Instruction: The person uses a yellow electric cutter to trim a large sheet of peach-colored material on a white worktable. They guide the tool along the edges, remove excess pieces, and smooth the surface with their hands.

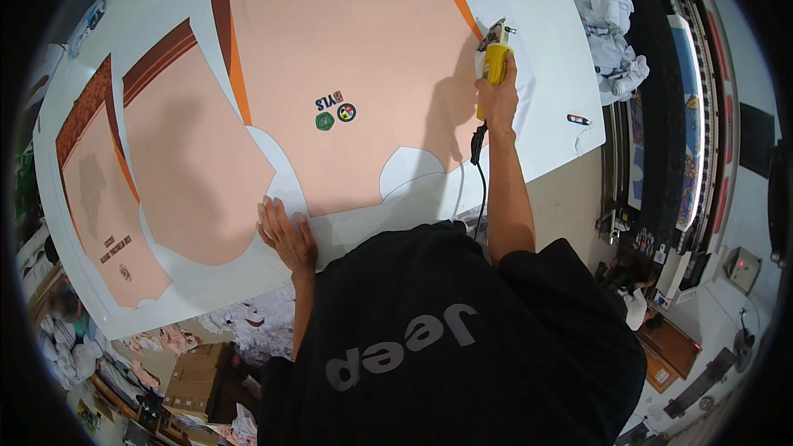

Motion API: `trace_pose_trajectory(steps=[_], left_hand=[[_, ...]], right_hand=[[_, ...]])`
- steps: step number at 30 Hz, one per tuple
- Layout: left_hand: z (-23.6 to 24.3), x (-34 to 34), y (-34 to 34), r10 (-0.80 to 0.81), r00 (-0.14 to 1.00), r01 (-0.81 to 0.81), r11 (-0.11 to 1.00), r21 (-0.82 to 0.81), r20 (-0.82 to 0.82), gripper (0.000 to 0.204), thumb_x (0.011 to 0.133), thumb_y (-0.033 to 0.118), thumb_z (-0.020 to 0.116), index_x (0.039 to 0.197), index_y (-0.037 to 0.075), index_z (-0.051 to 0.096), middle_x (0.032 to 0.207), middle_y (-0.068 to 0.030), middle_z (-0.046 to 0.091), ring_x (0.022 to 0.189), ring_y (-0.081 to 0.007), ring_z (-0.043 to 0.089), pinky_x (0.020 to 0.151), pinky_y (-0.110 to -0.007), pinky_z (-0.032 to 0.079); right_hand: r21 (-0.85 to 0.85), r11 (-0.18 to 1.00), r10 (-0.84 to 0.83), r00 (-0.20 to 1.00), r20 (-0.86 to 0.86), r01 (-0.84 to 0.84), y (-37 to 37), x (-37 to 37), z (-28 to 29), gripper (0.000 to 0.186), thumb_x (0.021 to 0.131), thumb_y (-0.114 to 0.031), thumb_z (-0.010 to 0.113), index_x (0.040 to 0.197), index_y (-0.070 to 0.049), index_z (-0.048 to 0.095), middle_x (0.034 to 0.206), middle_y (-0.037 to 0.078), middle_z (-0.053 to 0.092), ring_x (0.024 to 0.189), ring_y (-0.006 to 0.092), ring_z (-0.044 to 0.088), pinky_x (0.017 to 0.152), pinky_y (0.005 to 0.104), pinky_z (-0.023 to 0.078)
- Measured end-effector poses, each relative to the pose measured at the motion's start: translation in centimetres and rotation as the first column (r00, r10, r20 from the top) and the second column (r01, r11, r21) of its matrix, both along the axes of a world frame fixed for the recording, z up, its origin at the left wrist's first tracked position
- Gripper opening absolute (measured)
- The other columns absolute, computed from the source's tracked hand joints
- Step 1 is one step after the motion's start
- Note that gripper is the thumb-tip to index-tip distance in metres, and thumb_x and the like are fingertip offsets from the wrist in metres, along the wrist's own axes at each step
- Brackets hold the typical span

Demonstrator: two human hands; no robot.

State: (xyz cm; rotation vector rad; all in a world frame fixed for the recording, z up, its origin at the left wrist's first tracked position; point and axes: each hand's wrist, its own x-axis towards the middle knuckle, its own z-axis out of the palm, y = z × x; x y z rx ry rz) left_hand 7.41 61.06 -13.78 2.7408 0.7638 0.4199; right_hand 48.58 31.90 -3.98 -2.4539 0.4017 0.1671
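Observation:
My right hand (498, 103) is wrapped around the yellow body of an electric fabric cutter (497, 64). Its metal head lies at the right edge of a large peach printed shirt panel (363, 41), by an orange and brown stripe. From the cutter's rear a black cord (482, 186) runs down toward my body. My left hand (287, 233) lies open and flat, fingers spread, on the white fabric margin (285, 182) between the large panel and a smaller rounded peach panel (194, 165). Farther left is another narrow peach panel (111, 206) with brown and orange trim.
A white table (549, 116) carries the fabric. White cloth lies heaped (607, 25) at its far right, and a small marker-like object (577, 119) sits near the right edge. Scraps (256, 326) and a cardboard box (194, 380) are below left. A long machine (686, 116) stands at right.

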Motion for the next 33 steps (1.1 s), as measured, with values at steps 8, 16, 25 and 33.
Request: trace_pose_trajectory(steps=[8, 16, 25, 33], left_hand=[[0.0, 0.1, 0.0, -0.003, 1.000, 0.003, 1.000, 0.023, -0.012, 0.057, 0.119, 0.035, 0.048, 0.164, 0.001, 0.046, 0.175, -0.0220, 0.043, 0.167, -0.0400, 0.032, 0.135, -0.060, 0.013], [0.1, 0.1, 0.2, -0.021, 0.990, 0.020, 1.000, -0.005, -0.139, 0.055, 0.118, 0.036, 0.048, 0.167, 0.011, 0.049, 0.180, -0.0163, 0.039, 0.169, -0.0444, 0.027, 0.134, -0.066, 0.010], [0.0, 0.1, 0.4, -0.022, 0.967, 0.011, 0.999, -0.044, -0.254, 0.057, 0.117, 0.041, 0.046, 0.166, 0.013, 0.054, 0.180, -0.0137, 0.041, 0.170, -0.0438, 0.023, 0.134, -0.067, 0.008], [0.2, 0.1, 0.4, -0.017, 0.953, 0.003, 0.999, -0.045, -0.303, 0.059, 0.117, 0.042, 0.046, 0.167, 0.013, 0.053, 0.181, -0.0127, 0.039, 0.170, -0.0427, 0.023, 0.135, -0.066, 0.005]], right_hand=[[0.039, 0.972, 0.230, 0.972, 0.059, -0.232, -6.5, 1.1, 0.4, 0.091, 0.089, -0.012, 0.067, 0.174, -0.020, 0.038, 0.153, 0.023, 0.067, 0.138, 0.0443, 0.066, 0.114, 0.0484, 0.053], [0.081, 0.939, 0.337, 0.941, -0.026, -0.334, -10.1, 1.8, 1.4, 0.094, 0.082, -0.012, 0.074, 0.171, -0.024, 0.046, 0.156, 0.025, 0.065, 0.141, 0.0426, 0.065, 0.121, 0.0434, 0.050], [0.007, 0.920, 0.391, 0.919, -0.050, -0.391, -9.6, 6.3, 0.1, 0.096, 0.083, -0.010, 0.078, 0.171, -0.030, 0.045, 0.153, 0.024, 0.067, 0.137, 0.0426, 0.067, 0.119, 0.0469, 0.053], [-0.038, 0.887, 0.461, 0.881, 0.103, -0.460, -6.9, 10.8, -0.7, 0.090, 0.087, -0.014, 0.074, 0.169, -0.036, 0.044, 0.129, 0.025, 0.073, 0.120, 0.0456, 0.071, 0.104, 0.0532, 0.056]])
